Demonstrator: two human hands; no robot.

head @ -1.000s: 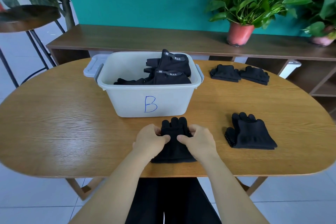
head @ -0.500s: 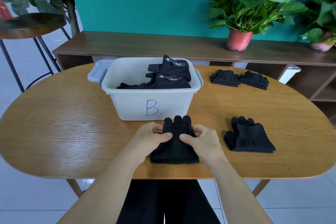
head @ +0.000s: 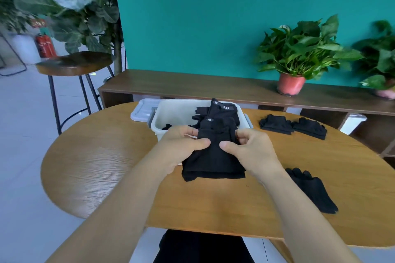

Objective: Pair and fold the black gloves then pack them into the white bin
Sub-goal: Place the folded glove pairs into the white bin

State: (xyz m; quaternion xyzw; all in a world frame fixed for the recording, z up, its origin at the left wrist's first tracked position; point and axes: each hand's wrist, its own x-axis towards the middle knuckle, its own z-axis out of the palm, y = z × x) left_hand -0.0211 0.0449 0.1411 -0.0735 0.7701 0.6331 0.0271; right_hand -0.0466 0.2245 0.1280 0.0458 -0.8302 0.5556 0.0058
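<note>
Black gloves (head: 213, 156), folded as 1 pair, are held in front of the white bin (head: 159, 128) and, as it seems, lifted a little off the wooden surface (head: 213, 205). The left hand (head: 179, 147) and the right hand (head: 252, 151) both pinch the bundle, with the thumbs on top and the fingers (head: 183, 131) curled around its far edge. To do this step well, I think the 2 hands should press the layers together so the fold does not open. They should then carry the bundle over the front rim and lay it flat in the emptier left part, beside the packed gloves (head: 222, 113). The lower edge hangs loose and could catch on the rim. At the right of the surface lie 1 folded pair (head: 275, 124), a second folded pair (head: 310, 129) just beside it, and, nearer, an unfolded pair (head: 314, 192).
</note>
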